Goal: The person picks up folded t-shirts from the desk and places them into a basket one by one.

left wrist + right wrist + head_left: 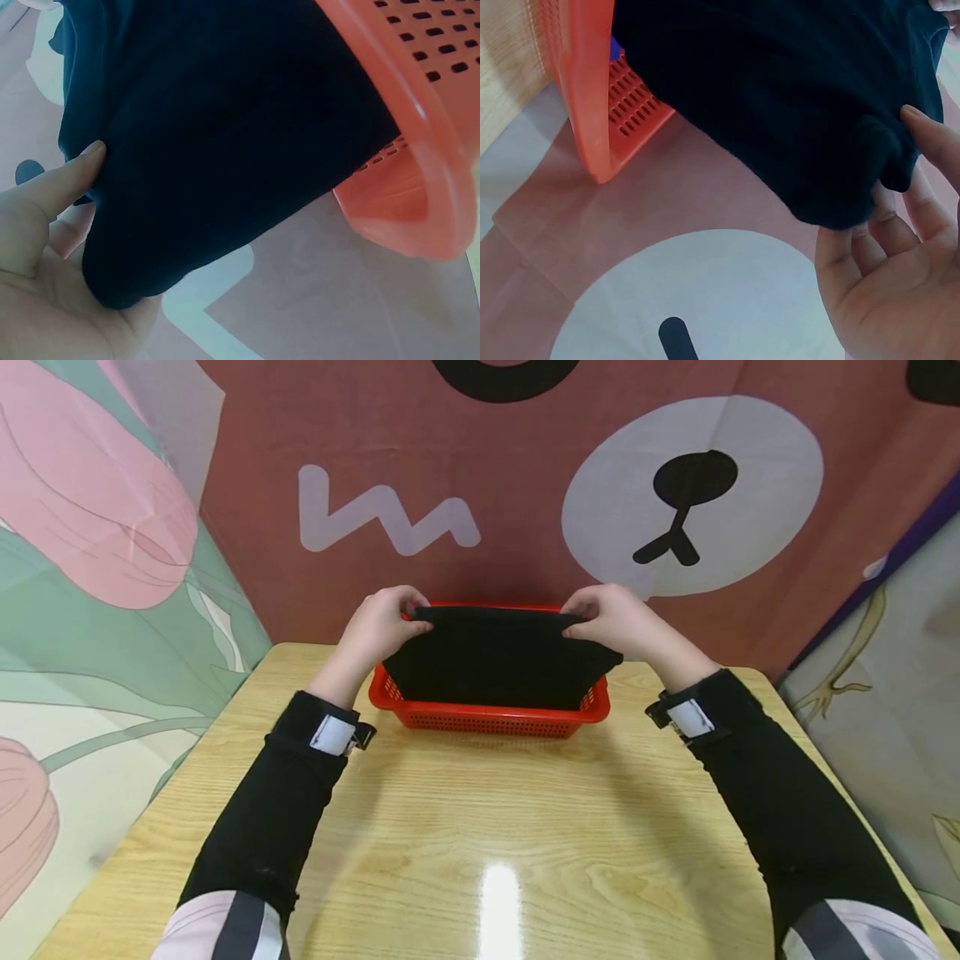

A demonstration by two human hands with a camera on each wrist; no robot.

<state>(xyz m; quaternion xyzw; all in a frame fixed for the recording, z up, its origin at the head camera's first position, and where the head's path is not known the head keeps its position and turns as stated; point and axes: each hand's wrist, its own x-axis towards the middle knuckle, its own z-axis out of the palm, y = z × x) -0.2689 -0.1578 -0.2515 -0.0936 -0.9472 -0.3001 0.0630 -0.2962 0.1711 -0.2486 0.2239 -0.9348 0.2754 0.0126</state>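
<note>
A black cloth (pixel 498 656), perhaps a garment, hangs spread between both hands, its lower part down inside a red plastic basket (pixel 491 713). My left hand (pixel 381 625) pinches the cloth's upper left edge between thumb and fingers. At the upper right edge, my right hand (pixel 617 622) pinches it the same way. In the left wrist view, a corner of the cloth (pixel 217 142) droops over the palm. The right wrist view has the cloth's other corner (pixel 780 120) folded near the fingertips. Most of the basket's inside is hidden behind the fabric.
The basket stands at the far edge of a light wooden table (pixel 480 810). Close behind it hangs a printed curtain (pixel 517 485) with a bear's muzzle on it. A small blue patch (pixel 616 49) shows inside the basket in the right wrist view.
</note>
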